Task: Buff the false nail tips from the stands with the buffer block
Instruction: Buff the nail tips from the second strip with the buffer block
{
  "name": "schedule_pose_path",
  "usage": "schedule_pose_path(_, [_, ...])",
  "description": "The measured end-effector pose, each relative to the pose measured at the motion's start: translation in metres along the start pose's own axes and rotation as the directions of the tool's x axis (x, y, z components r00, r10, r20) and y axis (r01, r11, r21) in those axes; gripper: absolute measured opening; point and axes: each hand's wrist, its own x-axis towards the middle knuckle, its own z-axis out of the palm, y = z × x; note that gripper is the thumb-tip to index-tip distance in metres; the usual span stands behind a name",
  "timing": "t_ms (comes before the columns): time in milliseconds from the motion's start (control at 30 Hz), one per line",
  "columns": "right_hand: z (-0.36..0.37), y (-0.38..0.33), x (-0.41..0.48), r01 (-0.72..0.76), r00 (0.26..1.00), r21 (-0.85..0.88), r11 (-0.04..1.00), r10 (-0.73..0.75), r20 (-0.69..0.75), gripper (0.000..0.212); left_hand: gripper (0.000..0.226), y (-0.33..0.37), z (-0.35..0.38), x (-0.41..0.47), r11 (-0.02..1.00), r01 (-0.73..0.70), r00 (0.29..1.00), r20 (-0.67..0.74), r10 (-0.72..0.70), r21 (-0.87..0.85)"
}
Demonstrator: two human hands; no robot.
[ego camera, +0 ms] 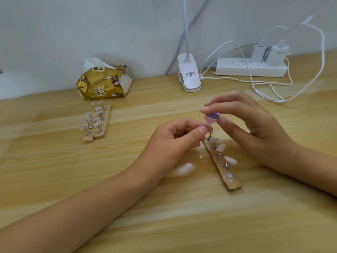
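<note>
Nail tips [230, 160] sit on the near wooden stand [235, 185] on the counter [182, 225] — left hand [175, 141] pinches one to steady it, while right hand [255, 125] grips the buffer block [211, 116] flat on top. Spare stands [96, 123] wait further back — probably next up.

Home desk, wooden table [54, 179] against wall, tissue pack [104, 83], clip lamp [188, 73], power strip [249, 67] with chargers

The buffer block [211, 116] is pink and purple. The nail tips [230, 160] are milky white, on silver pegs [226, 166]. The stand [232, 184] is brown wood. The desk [54, 179] is pale yellow wood with long grain stripes. The tissue pack [104, 83] is gold with brown labels. The power strip [237, 68] is white.
</note>
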Motion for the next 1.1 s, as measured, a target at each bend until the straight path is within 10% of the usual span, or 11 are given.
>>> schedule_pose_path(1100, [0.0019,-0.0030,0.0000,0.029,1.000,-0.005,1.000,-0.029,-0.012,0.026,0.009,0.0019,0.0000,0.0014,0.999,0.028,0.997,-0.074,-0.027,0.015])
